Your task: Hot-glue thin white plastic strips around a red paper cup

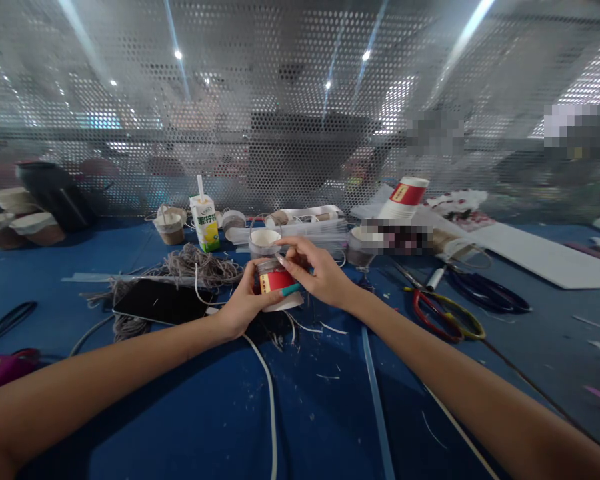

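A red and white paper cup [275,280] with grey cord round one end is held above the blue table, tilted. My left hand [244,301] is closed round its side, the thumb with a teal nail lying across the red band. Against the cup's upper edge, at the grey cord, rest the bent fingers of my right hand [316,270]; whether they pinch the cord is too small to tell. Just behind stands a small cord-covered cup [265,241] with a handle. Grey cord [200,265] lies in a tangle to the left, beside a black phone [161,301].
Scissors [437,315] with red and yellow handles lie right of my hands. Stacked paper cups [405,199], a white board [545,255] and a drink carton [205,223] stand or lie farther back. A white cable [271,407] crosses the blue table [180,413] in front.
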The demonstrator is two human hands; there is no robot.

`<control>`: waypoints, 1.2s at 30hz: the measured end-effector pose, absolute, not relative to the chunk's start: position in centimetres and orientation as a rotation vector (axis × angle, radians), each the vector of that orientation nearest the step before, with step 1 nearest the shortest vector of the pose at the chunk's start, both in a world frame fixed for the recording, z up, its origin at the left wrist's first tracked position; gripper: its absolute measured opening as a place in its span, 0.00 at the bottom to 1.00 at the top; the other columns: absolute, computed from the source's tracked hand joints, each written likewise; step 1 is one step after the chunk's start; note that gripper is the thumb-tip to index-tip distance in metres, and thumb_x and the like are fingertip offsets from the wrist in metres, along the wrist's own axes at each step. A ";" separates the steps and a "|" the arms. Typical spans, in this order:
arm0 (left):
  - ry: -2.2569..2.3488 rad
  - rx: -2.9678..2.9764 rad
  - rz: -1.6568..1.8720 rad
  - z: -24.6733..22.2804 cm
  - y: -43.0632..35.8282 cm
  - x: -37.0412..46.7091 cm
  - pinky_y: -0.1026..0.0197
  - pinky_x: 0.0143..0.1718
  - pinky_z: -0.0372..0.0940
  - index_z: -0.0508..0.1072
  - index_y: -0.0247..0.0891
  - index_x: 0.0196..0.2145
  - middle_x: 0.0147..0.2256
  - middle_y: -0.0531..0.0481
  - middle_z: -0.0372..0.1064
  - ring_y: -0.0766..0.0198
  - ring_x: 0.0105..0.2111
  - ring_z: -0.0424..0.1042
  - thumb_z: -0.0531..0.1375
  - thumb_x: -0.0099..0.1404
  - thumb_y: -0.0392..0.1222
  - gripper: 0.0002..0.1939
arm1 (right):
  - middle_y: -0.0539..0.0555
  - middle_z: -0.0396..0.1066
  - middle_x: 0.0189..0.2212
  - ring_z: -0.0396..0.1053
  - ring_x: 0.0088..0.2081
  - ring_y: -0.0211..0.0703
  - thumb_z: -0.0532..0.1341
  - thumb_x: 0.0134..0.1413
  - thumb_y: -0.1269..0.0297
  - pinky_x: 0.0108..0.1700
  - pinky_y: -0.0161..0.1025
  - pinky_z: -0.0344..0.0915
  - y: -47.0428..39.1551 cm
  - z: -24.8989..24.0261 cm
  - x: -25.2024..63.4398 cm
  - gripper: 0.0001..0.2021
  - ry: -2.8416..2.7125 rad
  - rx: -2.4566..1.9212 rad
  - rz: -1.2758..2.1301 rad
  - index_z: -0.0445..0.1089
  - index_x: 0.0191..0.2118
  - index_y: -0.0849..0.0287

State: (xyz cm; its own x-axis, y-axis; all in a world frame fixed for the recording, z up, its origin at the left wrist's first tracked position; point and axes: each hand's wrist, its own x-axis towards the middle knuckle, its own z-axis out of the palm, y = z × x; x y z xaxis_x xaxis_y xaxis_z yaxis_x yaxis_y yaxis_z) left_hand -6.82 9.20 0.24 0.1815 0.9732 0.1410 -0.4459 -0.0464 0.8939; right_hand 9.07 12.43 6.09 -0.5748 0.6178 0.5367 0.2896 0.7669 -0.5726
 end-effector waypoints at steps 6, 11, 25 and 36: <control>0.690 1.008 1.286 0.5 9.1 -6.8 0.59 0.39 0.66 0.61 0.41 0.43 0.36 0.52 0.69 0.64 0.34 0.71 0.70 0.46 0.35 0.29 | 0.46 0.57 0.27 0.58 0.26 0.35 0.56 0.55 0.61 0.28 0.35 0.59 13.0 6.0 9.5 0.15 -2.132 -0.629 0.938 0.59 0.49 0.56; 0.685 1.032 1.289 0.2 9.2 -6.9 0.59 0.40 0.67 0.62 0.42 0.44 0.38 0.52 0.69 0.63 0.36 0.71 0.69 0.48 0.36 0.28 | 0.48 0.58 0.30 0.60 0.30 0.36 0.59 0.49 0.64 0.32 0.37 0.61 13.4 6.0 9.7 0.20 -2.107 -0.619 1.073 0.58 0.50 0.56; 0.702 1.033 1.285 0.1 9.2 -6.9 0.58 0.41 0.67 0.62 0.42 0.44 0.38 0.51 0.69 0.63 0.37 0.70 0.69 0.48 0.34 0.28 | 0.47 0.57 0.29 0.59 0.29 0.34 0.58 0.53 0.65 0.31 0.35 0.60 13.0 6.0 9.6 0.18 -2.105 -0.641 1.018 0.58 0.50 0.57; 0.702 1.027 1.287 0.2 9.1 -6.8 0.60 0.39 0.66 0.61 0.42 0.44 0.38 0.52 0.69 0.64 0.36 0.70 0.69 0.48 0.35 0.28 | 0.47 0.58 0.30 0.60 0.30 0.35 0.59 0.52 0.66 0.35 0.38 0.62 13.0 6.1 9.6 0.19 -2.111 -0.648 1.026 0.58 0.50 0.58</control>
